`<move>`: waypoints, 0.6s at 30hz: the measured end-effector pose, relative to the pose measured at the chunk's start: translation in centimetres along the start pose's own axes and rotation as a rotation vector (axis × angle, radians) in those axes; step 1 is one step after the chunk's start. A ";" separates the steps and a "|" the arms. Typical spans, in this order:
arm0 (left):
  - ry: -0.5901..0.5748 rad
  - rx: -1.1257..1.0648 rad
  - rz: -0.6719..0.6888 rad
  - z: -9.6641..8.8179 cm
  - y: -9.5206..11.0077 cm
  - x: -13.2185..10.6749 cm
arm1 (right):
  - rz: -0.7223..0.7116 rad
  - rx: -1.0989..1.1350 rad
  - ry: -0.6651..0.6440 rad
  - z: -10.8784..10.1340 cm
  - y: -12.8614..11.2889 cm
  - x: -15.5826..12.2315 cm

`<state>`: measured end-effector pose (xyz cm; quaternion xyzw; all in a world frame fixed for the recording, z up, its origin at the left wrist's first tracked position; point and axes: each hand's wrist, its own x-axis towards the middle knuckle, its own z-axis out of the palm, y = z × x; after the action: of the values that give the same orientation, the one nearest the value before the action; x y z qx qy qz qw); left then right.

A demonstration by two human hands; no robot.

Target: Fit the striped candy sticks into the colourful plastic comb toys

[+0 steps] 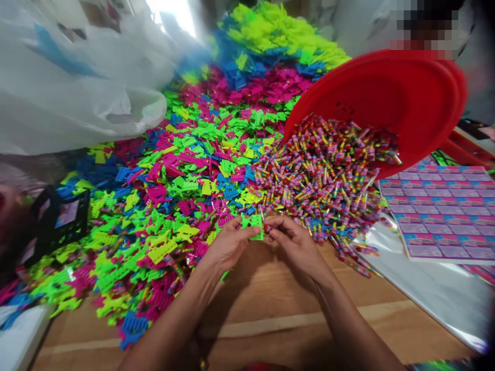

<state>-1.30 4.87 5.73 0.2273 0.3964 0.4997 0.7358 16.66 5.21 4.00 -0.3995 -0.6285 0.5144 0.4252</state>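
My left hand [228,245] grips a bright green plastic piece [252,225] by its left side. My right hand [296,248] pinches a small striped candy stick [266,229] against that piece, though the fingers hide most of the stick. Both hands are low over a wooden floor [266,322]. A wide heap of neon green, pink, blue and yellow plastic pieces [174,190] spreads just beyond and left of my hands. A mound of striped candy sticks [320,175] lies beyond my right hand, spilling from a tilted red plastic basin [371,98].
Printed sheets of purple-and-white cards [441,211] lie on clear plastic film at the right. A large translucent plastic bag [73,87] fills the upper left. A black crate [58,221] stands at the left edge. A person's pixelated upper part [425,31] shows behind the basin.
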 end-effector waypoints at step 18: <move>-0.039 0.247 -0.010 0.5 -0.3 -0.9 | 0.129 0.105 -0.223 -1.5 -0.4 0.3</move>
<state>-0.92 3.96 6.12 0.3241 0.4418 0.4390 0.7121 17.91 5.92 4.56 -0.3566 -0.6169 0.6141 0.3393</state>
